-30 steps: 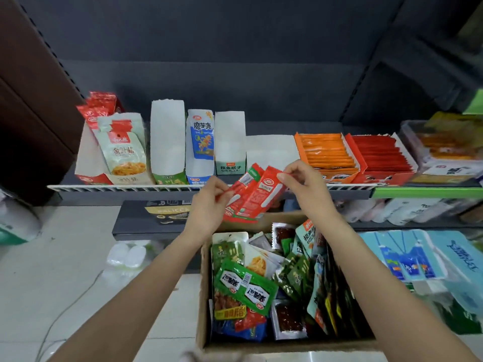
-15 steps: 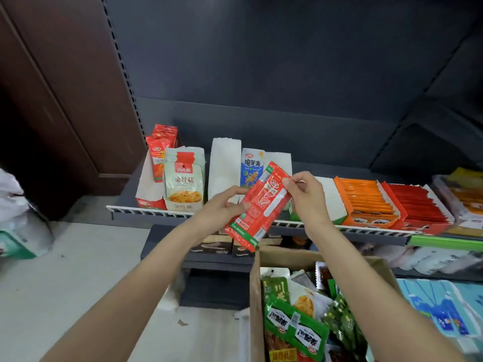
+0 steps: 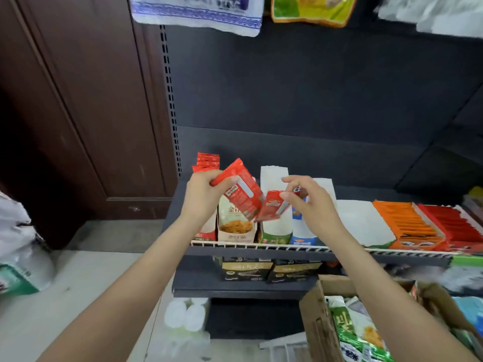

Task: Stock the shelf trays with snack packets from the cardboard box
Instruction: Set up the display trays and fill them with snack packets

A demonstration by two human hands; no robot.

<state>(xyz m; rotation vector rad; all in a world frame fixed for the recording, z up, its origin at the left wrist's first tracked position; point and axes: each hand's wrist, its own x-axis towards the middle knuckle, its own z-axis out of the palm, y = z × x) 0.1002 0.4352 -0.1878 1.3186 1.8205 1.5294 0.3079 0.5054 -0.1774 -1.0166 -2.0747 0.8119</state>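
Your left hand grips one red packet, your right hand pinches another, above the shelf trays; cardboard box of green packets lower right.

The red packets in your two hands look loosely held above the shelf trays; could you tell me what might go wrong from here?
1. The right hand only pinches its small red packet by a corner, so it could slip and fall.
2. The left hand holds its larger red packet tilted over the mushroom packet, which it might knock forward over the wire shelf edge.
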